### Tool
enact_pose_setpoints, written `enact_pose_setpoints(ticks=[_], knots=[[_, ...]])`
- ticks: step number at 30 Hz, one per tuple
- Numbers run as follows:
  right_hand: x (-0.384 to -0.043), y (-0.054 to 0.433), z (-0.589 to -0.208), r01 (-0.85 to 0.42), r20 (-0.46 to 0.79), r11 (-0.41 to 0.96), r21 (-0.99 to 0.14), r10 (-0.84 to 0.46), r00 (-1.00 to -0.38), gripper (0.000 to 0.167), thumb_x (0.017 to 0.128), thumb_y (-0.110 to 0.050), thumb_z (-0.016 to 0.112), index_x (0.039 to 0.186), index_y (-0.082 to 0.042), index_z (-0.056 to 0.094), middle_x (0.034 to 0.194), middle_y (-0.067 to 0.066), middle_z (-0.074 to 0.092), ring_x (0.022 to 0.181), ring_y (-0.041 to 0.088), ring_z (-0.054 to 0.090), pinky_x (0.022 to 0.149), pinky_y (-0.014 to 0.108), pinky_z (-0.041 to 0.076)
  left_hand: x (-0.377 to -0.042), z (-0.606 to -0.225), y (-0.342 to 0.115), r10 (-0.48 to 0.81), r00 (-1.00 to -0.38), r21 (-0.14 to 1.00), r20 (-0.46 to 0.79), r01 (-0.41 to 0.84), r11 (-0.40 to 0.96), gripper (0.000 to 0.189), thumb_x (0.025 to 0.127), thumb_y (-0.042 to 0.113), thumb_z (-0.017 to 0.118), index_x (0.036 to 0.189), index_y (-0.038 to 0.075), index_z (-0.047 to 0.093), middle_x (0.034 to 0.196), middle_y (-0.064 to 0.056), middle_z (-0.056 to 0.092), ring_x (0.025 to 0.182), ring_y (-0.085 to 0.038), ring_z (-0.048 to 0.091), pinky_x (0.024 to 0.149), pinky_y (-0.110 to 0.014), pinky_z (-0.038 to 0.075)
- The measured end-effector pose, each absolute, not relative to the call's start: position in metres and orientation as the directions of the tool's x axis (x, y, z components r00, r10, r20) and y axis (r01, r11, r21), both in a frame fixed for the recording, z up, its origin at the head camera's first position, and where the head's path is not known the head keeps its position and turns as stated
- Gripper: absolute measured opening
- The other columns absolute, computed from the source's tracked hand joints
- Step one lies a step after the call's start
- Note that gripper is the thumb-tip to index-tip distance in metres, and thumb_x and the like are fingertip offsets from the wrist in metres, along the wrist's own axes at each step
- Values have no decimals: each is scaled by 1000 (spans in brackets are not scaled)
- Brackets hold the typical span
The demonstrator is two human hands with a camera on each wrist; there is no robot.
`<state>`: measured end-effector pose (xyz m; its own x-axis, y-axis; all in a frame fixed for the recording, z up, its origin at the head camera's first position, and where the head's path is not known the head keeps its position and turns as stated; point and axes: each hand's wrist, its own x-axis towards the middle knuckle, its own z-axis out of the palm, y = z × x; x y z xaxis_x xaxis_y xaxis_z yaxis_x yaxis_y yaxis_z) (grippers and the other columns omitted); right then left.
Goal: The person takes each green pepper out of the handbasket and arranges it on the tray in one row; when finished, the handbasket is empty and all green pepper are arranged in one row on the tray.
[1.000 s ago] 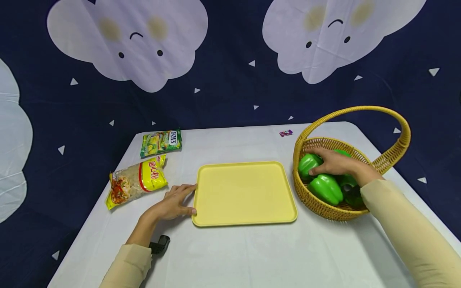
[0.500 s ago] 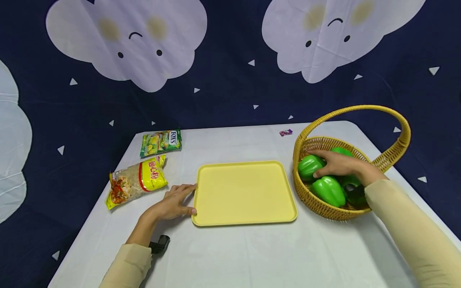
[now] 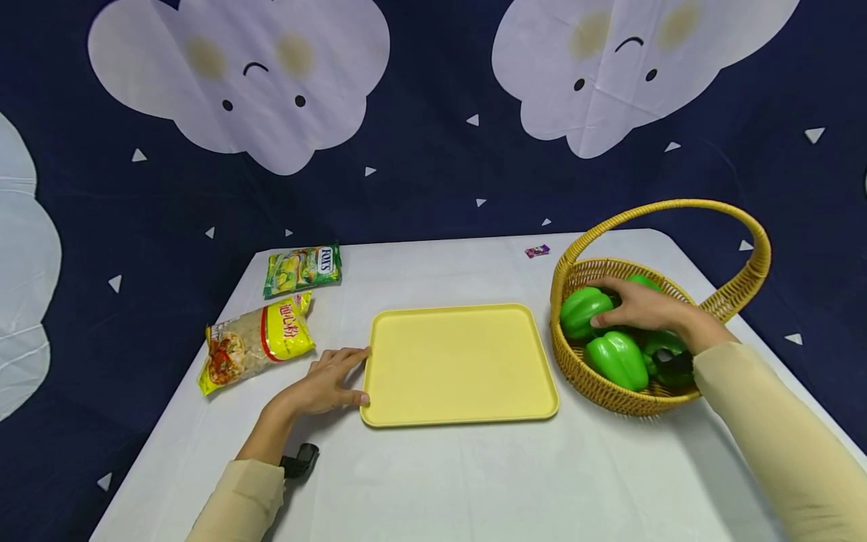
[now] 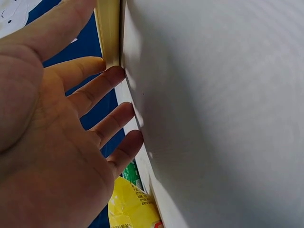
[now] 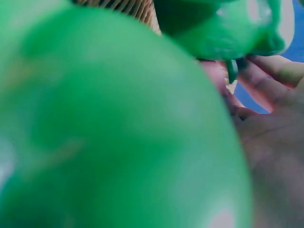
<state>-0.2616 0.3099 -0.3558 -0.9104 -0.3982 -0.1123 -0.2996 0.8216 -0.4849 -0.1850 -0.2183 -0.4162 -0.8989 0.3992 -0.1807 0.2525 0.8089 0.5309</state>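
Note:
My left hand lies at the left edge of a yellow rectangular tray, thumb and fingertips touching its rim. In the left wrist view, the left hand's fingers are spread and nearly straight. Over on the right, my right hand reaches into a wicker basket with a tall handle. Thumb and fingers grip the leftmost green bell pepper around its stem end. Another green bell pepper lies in front of it, with more beneath the wrist. A blurred near pepper hides part of the right hand.
A yellow-labelled noodle bag lies left of the tray, with a green FOX'S candy bag behind it. One small purple wrapped candy is near the table's back edge. The basket handle arches above the right forearm.
My right hand has shifted slightly right within the basket, its thumb now at the side of the leftmost pepper. The peppers have moved a little. The left hand and tray stay put.

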Motion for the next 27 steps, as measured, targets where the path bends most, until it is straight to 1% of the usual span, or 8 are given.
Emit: enact_pose_setpoints(ticks=[4, 8, 13, 18, 23, 27], knots=[[-261, 309, -355, -322, -65, 799, -509, -408, -911, 75, 81, -42, 71, 140, -8, 40, 127, 18, 55, 106, 28, 56, 86, 39, 44, -185, -416, -219, 407, -897, 524, -173, 265, 809, 88, 77, 41, 74, 149, 14, 30, 148, -13, 37, 132, -37, 29, 106, -68, 13], [-262, 306, -356, -334, -29, 767, -548, -417, -909, 73, 82, -39, 71, 141, -8, 40, 135, 20, 47, 116, 35, 50, 93, 48, 40, -185, -416, -219, 410, -896, 524, -171, 270, 808, 88, 77, 42, 74, 149, 13, 30, 147, -14, 37, 131, -38, 29, 105, -69, 13], [-263, 303, -357, -340, -16, 752, -565, -422, -907, 74, 81, -37, 72, 140, -7, 40, 136, 21, 42, 117, 36, 47, 94, 49, 39, -184, -417, -219, 413, -895, 531, -168, 271, 803, 88, 77, 40, 74, 149, 13, 30, 148, -14, 36, 132, -38, 28, 106, -69, 11], [-263, 302, -358, -340, -24, 767, -544, -420, -907, 79, 79, -40, 74, 142, -7, 38, 138, 22, 40, 117, 35, 46, 94, 49, 38, -185, -416, -219, 407, -896, 541, -177, 257, 801, 89, 77, 40, 75, 149, 14, 30, 148, -14, 36, 133, -37, 27, 107, -68, 10], [-260, 301, -357, -357, -41, 772, -525, -442, -896, 85, 78, -38, 75, 144, -5, 34, 145, 24, 36, 123, 38, 43, 97, 52, 36, -184, -417, -219, 405, -896, 540, -184, 252, 803, 88, 77, 39, 75, 149, 14, 30, 149, -13, 36, 134, -37, 27, 107, -68, 9], [-258, 300, -356, -360, -49, 767, -531, -452, -890, 87, 78, -38, 75, 145, -4, 31, 145, 25, 36, 127, 40, 41, 99, 55, 35, -185, -417, -218, 405, -897, 537, -179, 256, 804, 88, 77, 39, 75, 149, 15, 30, 148, -12, 36, 134, -36, 27, 107, -68, 10]])
